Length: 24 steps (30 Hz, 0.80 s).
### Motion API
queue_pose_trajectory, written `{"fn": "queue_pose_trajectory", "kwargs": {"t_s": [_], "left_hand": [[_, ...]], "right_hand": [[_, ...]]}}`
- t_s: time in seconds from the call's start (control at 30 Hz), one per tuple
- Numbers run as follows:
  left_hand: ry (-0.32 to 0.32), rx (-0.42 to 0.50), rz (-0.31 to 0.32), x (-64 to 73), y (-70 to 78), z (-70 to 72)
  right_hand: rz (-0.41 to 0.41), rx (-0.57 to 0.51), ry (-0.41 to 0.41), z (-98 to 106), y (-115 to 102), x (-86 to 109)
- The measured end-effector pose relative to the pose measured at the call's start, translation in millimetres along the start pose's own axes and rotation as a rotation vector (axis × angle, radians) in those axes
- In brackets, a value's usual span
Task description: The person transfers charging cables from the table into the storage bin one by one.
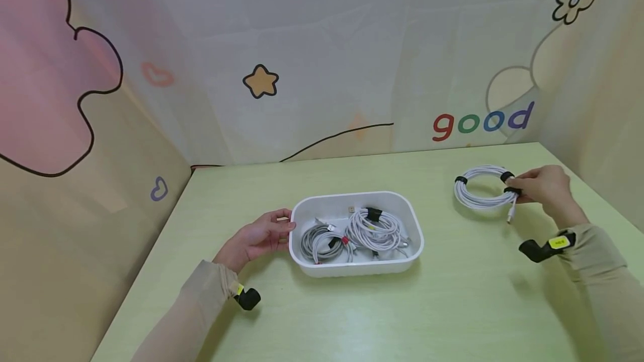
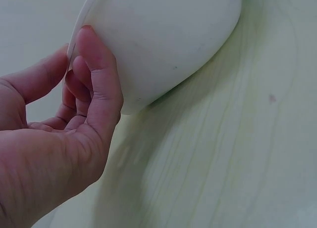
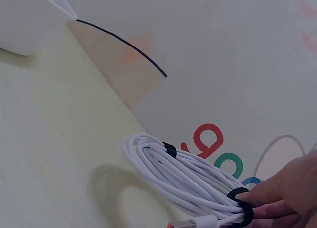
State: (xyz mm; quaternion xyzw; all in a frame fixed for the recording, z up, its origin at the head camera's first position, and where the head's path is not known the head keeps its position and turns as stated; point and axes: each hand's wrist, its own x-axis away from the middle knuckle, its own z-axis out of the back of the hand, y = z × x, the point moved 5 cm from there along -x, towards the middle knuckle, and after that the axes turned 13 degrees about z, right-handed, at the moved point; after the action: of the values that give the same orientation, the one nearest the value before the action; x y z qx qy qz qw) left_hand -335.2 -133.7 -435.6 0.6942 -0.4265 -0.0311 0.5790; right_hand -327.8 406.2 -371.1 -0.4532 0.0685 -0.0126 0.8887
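A white plastic storage box (image 1: 352,268) with rounded corners stands on the table, holding several coiled white and grey cables (image 1: 374,230). My left hand (image 1: 264,236) is at the box's left end; in the left wrist view, the hand (image 2: 74,124) pinches the box rim (image 2: 81,20) between thumb and fingers. Off to the right, my right hand (image 1: 548,189) holds a coiled white cable (image 1: 480,203) by its right side, at a black strap. The right wrist view shows this coil (image 3: 183,173) raised over the table, its metal USB plug (image 3: 185,223) hanging at the bottom.
A pale green wood-grain table (image 1: 352,317) lies under everything. Behind it hangs a printed cloth (image 1: 322,71) with a star, a flower and the word "good". More cloth borders the left and right sides. Black cameras are strapped to both wrists.
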Motion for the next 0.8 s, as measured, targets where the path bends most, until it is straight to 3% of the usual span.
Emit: {"fn": "queue_pose_trajectory", "kwargs": {"t_s": [0.8], "left_hand": [[0.003, -0.006, -0.007, -1.5, -1.1, 1.3]], "right_hand": [[0.014, -0.031, -0.096, -29.4, -50.4, -8.3]]}}
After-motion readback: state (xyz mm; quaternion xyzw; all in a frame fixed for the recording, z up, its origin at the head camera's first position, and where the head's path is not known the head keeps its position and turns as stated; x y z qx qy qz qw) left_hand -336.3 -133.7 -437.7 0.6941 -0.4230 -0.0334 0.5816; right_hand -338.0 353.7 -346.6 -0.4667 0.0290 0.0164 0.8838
